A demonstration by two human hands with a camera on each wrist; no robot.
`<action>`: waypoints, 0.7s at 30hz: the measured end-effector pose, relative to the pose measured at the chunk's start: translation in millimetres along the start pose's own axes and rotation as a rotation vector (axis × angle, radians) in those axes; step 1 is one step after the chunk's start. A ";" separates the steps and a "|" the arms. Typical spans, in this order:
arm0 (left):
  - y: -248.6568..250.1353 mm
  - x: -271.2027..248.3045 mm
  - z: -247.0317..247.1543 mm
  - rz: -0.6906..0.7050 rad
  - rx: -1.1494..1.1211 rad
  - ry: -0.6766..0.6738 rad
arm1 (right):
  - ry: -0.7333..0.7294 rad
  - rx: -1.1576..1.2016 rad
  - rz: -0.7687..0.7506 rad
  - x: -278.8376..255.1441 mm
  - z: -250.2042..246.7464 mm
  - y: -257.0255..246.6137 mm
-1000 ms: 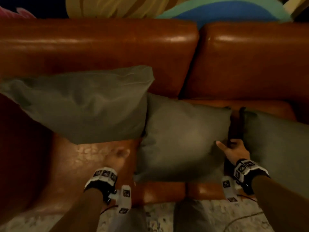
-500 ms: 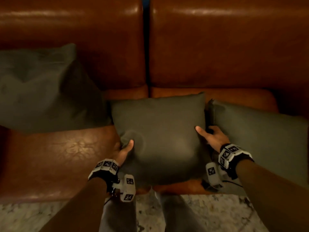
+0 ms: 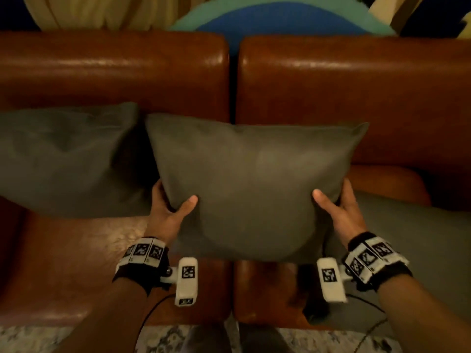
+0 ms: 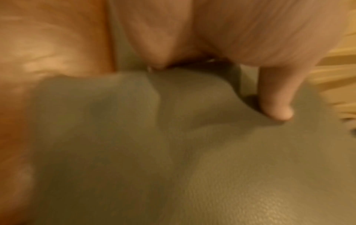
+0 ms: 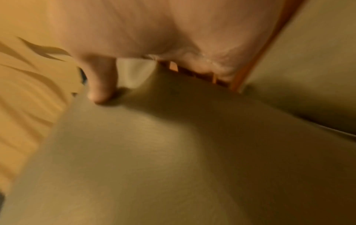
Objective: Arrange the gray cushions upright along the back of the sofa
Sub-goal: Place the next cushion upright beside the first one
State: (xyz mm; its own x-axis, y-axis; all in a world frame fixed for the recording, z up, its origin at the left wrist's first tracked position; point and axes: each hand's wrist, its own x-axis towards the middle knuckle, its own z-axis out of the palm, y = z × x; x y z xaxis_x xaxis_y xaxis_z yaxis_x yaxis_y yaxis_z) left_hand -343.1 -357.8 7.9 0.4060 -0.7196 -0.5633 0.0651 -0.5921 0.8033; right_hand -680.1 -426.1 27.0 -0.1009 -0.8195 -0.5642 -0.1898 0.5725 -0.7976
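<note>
A gray cushion point(image 3: 249, 184) is held up off the seat, tilted toward the brown leather sofa back point(image 3: 356, 98), in front of the gap between the two back pads. My left hand point(image 3: 170, 207) grips its lower left edge, thumb on the front face, fingers behind. My right hand point(image 3: 336, 207) grips its lower right edge the same way. In the wrist views the left thumb point(image 4: 277, 103) and the right thumb point(image 5: 100, 85) press into the gray fabric point(image 4: 192, 152) point(image 5: 173, 152). Another gray cushion point(image 3: 66, 159) leans upright against the back at the left. A third point(image 3: 418, 245) lies flat on the seat at the right.
The sofa seat point(image 3: 76, 271) shows bare leather at the lower left. A patterned rug point(image 3: 51, 337) lies in front of the sofa. Behind the sofa back hangs a painted wall with blue and yellow shapes point(image 3: 280, 19).
Both hands took hold of the middle cushion's sides and raised it from lying flat on the seat to a tilted position near the sofa back.
</note>
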 end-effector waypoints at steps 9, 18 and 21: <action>27.9 48.6 4.7 0.012 0.033 0.036 | -0.037 -0.031 0.089 49.1 34.4 -14.5; 41.9 88.5 14.3 -0.222 0.342 0.091 | 0.120 -0.227 0.127 60.2 57.0 -39.1; 44.4 87.7 14.9 -0.242 0.286 0.037 | 0.121 -0.283 0.164 57.0 56.7 -35.5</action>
State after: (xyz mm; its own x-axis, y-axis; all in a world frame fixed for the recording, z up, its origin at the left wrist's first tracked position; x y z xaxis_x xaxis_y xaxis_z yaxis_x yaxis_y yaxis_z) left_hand -318.2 -452.7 -8.8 0.4434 -0.5357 -0.7186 -0.0920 -0.8247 0.5581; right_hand -623.7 -491.7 11.1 -0.2644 -0.7238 -0.6373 -0.4234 0.6809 -0.5976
